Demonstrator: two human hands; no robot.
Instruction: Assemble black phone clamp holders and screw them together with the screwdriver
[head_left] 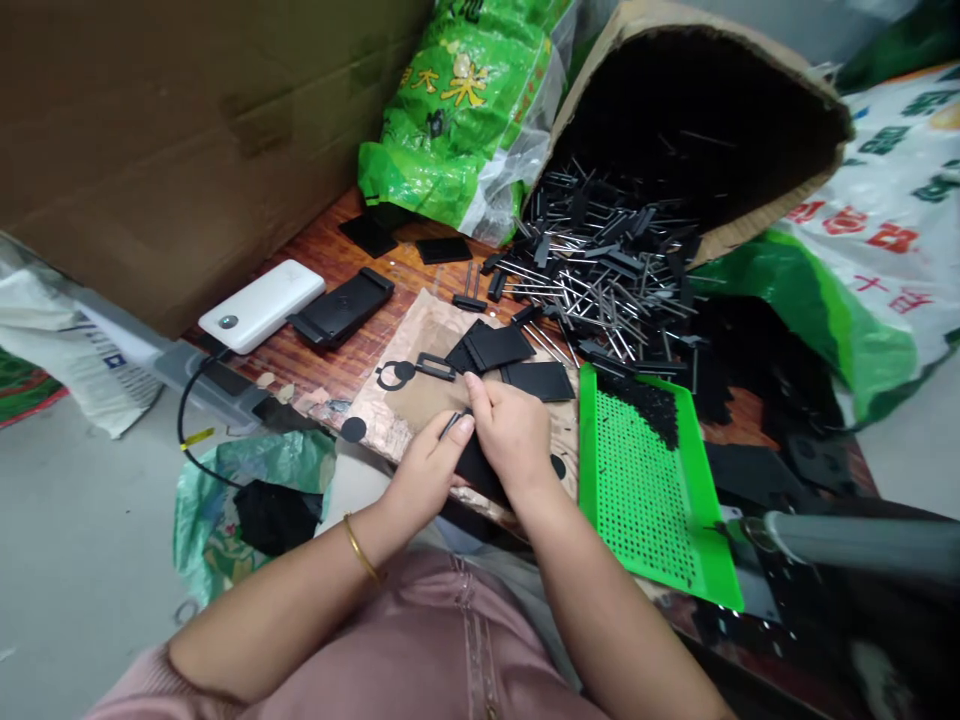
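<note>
My left hand [429, 462] is closed on a flat black plastic plate [480, 468] near the front edge of the work surface. Pressed against the same plate is my right hand [514, 432], its fingers curled and thumb stretched forward; what lies under them is hidden. Just beyond my hands are several loose black plates [499, 345], a small black rectangular frame [436, 366] and a black ring-shaped piece [391, 375]. They lie on a brown cardboard sheet [405, 420].
A green perforated tray [645, 490] with small black bits stands at the right. Behind it, metal-pronged black parts [592, 270] spill from a cardboard box [817, 90]. A white power bank [262, 305] and a black slotted holder [341, 308] lie left. A green sack [465, 130] stands behind.
</note>
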